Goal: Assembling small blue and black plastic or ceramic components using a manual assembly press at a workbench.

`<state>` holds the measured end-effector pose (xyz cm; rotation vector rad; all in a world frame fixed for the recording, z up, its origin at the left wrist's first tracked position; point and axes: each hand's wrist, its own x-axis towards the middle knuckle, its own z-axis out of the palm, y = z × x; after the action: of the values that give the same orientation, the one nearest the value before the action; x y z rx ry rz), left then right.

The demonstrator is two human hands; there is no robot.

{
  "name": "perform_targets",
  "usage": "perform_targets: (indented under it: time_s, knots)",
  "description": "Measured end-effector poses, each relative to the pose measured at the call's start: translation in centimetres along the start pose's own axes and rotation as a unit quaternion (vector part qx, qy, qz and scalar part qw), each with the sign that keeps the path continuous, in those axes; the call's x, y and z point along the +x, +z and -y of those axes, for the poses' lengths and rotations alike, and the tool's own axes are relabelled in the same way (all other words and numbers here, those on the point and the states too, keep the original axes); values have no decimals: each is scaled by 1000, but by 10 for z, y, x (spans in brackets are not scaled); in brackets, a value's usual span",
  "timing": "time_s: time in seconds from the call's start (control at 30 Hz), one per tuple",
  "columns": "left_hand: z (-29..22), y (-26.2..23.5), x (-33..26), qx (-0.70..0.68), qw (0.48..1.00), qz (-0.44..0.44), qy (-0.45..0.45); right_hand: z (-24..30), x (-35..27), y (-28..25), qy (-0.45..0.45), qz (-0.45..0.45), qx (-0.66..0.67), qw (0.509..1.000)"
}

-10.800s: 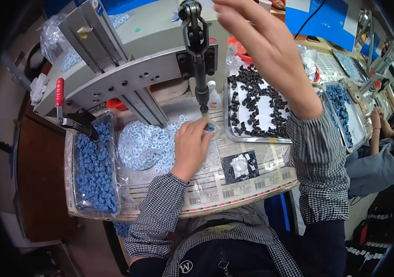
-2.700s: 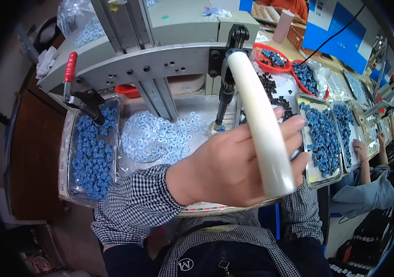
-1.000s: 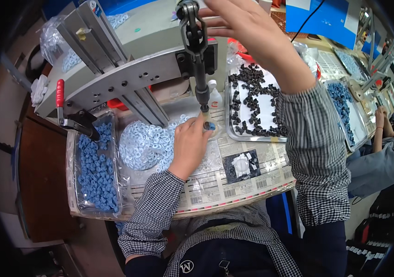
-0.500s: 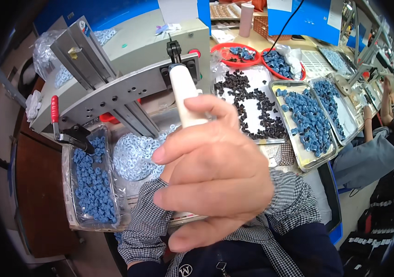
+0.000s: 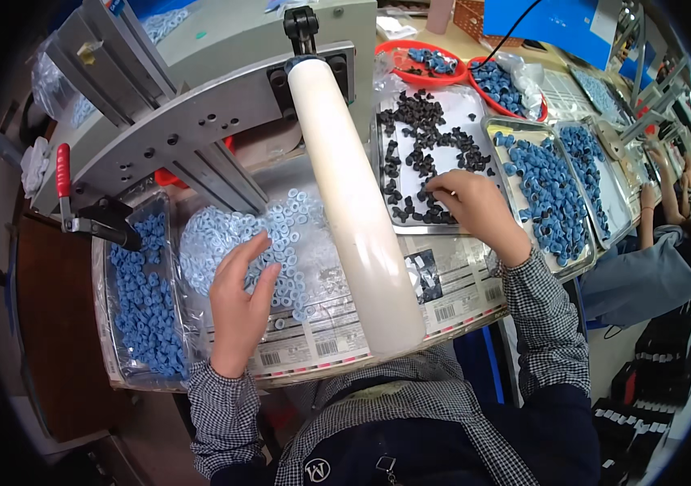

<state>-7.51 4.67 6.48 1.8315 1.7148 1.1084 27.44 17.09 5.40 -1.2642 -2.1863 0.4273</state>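
My left hand (image 5: 239, 308) hovers at the near edge of a pile of small light-blue rings (image 5: 284, 231), thumb and fingers apart. Part of that pile lies in a clear plastic bag (image 5: 199, 247). Over a metal tray (image 5: 437, 230) on the right, my right hand (image 5: 481, 208) reaches down with its fingertips pinched together among small black parts (image 5: 426, 154). A black piece seems to be at the fingertips, though they partly hide it. Between my hands, the long white handle (image 5: 357, 211) of a metal press (image 5: 199, 130) slants toward me, touched by neither hand.
A plastic-lined tray of blue parts (image 5: 147, 316) stands at the left, below a red-handled clamp (image 5: 63, 174). Right of the black parts are two trays of blue caps (image 5: 552, 202). Behind them sit red bowls (image 5: 418, 74). At far right a person's arm (image 5: 647, 215) shows.
A hand near the white handle has gone from there, and the handle now points down toward me. My right hand is at the black parts, my left by the rings.
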Motion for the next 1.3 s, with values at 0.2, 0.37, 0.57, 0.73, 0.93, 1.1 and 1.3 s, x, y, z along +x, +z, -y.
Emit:
perform_targets:
  time_s: [0.2,0.37,0.57,0.73,0.93,1.1,1.3]
  knots:
    - [8,4,-5,4,999,0,-33,-8,16,36,-101,90,-198,971]
    - [14,11,10,56,998,7,-5,-19,24,48,-129,136,-227,956]
    - [37,41,33,153,978,27,136,-31,27,37,-89,72,-51,992]
    - [33,50,37,196,959,48,197,-14,11,12,222,138,355,898]
    - [42,60,39,289,927,115,210,7,-8,2,243,117,441,856]
    - [69,63,44,256,938,153,177,14,-20,5,247,99,404,875]
    - [39,46,42,140,973,95,155,2,-39,4,231,29,402,885]
